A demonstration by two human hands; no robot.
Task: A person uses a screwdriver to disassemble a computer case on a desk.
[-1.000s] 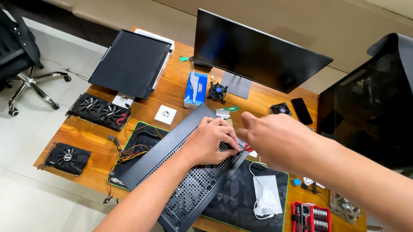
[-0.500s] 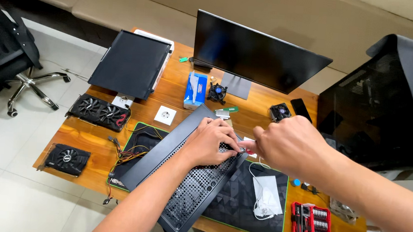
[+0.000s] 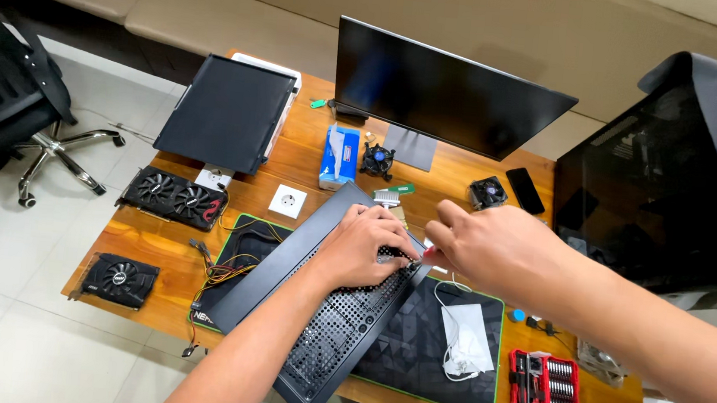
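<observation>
**Two hands on a black perforated panel**

The wooden desk (image 3: 293, 157) carries everything. The landmark is the long black perforated case panel (image 3: 326, 328), which lies slanted across the front part of the desk, partly over a dark mat (image 3: 423, 354). Behind the panel stands a black monitor (image 3: 446, 92). Left of the panel lie two graphics cards (image 3: 173, 196), and a flat black cover (image 3: 228, 112) lies behind these. Right of the panel is a white face mask (image 3: 466, 339), and further right a red bit set (image 3: 545, 395).

The left hand (image 3: 363, 247) rests on the upper end of the panel, fingers curled down on it. The right hand (image 3: 493, 250) is at the panel's upper right edge, fingers pinched narrow on a small red-tipped tool (image 3: 426, 252).
</observation>
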